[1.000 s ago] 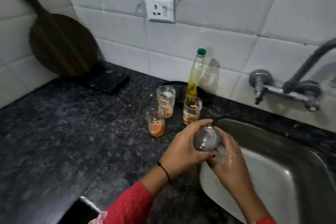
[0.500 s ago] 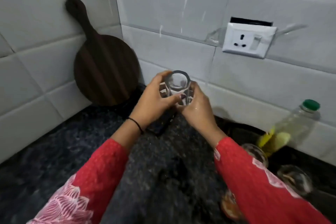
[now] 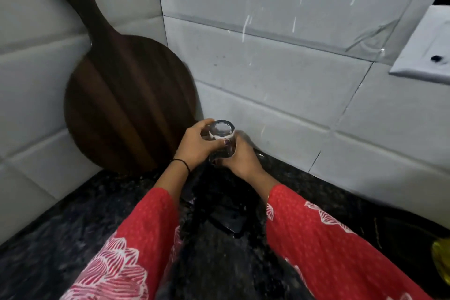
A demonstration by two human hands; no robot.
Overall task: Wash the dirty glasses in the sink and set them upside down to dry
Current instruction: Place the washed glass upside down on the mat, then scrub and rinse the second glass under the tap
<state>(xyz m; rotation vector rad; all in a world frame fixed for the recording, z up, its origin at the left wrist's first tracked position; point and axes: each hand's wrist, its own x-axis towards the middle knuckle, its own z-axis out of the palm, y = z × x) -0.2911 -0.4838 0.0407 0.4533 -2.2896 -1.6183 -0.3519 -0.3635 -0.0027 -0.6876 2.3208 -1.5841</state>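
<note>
A clear glass (image 3: 221,132) is upside down, its thick base facing up, near the tiled back wall. My left hand (image 3: 196,144) wraps its left side and my right hand (image 3: 239,157) holds its right side and lower part. Below it lies a dark mat (image 3: 226,204) on the black granite counter (image 3: 73,231). The glass's rim is hidden by my fingers, so I cannot tell whether it touches the mat. The sink and the dirty glasses are out of view.
A round dark wooden board (image 3: 126,95) with a handle leans in the wall corner to the left. A white wall socket (image 3: 428,48) is at the upper right. A yellow bottle (image 3: 442,258) shows at the right edge.
Both hands carried the glass from over the sink leftward to the counter corner and lowered it, base up, toward the dark mat. The view followed left and closer.
</note>
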